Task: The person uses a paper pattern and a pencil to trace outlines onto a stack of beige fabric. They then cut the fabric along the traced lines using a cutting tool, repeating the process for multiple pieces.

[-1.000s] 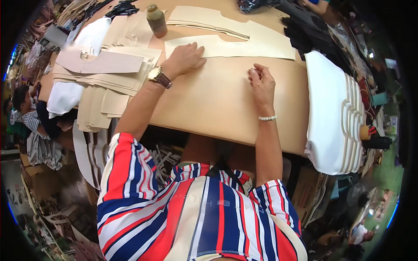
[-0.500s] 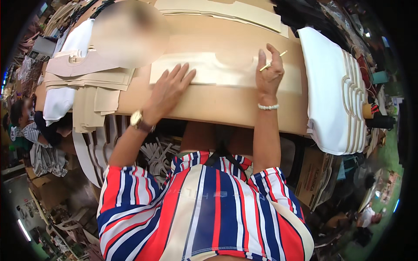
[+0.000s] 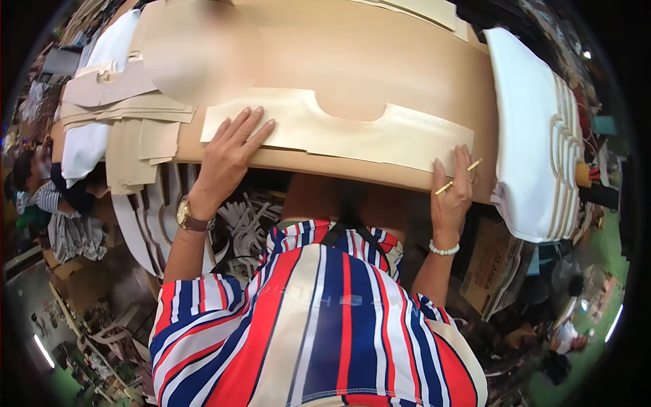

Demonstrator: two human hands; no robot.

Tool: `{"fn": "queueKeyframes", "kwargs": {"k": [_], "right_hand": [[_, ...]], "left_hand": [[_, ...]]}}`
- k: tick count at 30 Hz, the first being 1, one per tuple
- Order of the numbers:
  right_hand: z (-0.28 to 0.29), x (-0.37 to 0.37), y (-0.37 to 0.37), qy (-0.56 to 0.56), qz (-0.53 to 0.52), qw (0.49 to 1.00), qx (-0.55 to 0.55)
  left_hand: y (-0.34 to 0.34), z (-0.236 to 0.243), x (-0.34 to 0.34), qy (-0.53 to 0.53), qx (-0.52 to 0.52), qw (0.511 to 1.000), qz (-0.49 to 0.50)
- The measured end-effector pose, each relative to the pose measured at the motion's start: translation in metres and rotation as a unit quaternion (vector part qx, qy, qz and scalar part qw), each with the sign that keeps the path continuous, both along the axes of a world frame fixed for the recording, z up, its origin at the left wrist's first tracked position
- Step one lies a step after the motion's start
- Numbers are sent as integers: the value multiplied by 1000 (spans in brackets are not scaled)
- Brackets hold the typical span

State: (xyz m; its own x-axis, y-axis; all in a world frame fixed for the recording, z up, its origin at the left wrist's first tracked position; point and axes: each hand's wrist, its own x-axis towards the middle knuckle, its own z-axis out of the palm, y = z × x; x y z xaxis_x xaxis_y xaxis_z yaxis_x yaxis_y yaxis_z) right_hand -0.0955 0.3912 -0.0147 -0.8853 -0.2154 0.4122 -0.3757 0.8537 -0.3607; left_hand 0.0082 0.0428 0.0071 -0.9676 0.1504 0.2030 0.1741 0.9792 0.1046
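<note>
A long cream-coloured flat piece [image 3: 346,139] with a rounded notch in its far edge lies along the near side of the tan table [image 3: 434,71]. My left hand [image 3: 230,150] rests on its left end, palm down with the fingers stretched out. At the piece's right end is my right hand [image 3: 453,203], its fingertips touching the near corner. Between the fingers of that hand sits a slim yellow pen-like stick [image 3: 443,188], crossing them at a slant.
Stacked beige cut pieces [image 3: 129,146] lie left of the cream piece, over white padded material [image 3: 85,150]. White panels with tan edging [image 3: 536,142] hang over the table's right end. More cream strips [image 3: 424,12] lie at the far edge. A blurred patch covers the upper left.
My right hand has come down, nearer and to the right, onto the piece's end, still with the stick. The cream piece now lies nearer the table's front edge. My left hand has shifted left.
</note>
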Motion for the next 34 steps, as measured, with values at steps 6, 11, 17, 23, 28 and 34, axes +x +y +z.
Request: {"fn": "queueKeyframes", "kwargs": {"k": [6,11,17,23,28,34], "right_hand": [[1,5,-4,23,12,1000,8],[3,12,-12,14,5,1000,5],[22,-2,-28,54,46,997,-40],[58,-25,-87,122,231,965,-5],[78,-19,-118,156,323,933,28],[79,-15,-142,161,406,898,42]], "left_hand": [[-4,-2,4,7,-2,1000,11],[-7,2,9,-2,20,1000,14],[41,48,-10,-36,94,994,-33],[195,111,-17,-108,541,640,-534],[267,136,4,17,600,487,-634],[275,152,1,-2,616,459,-640]]}}
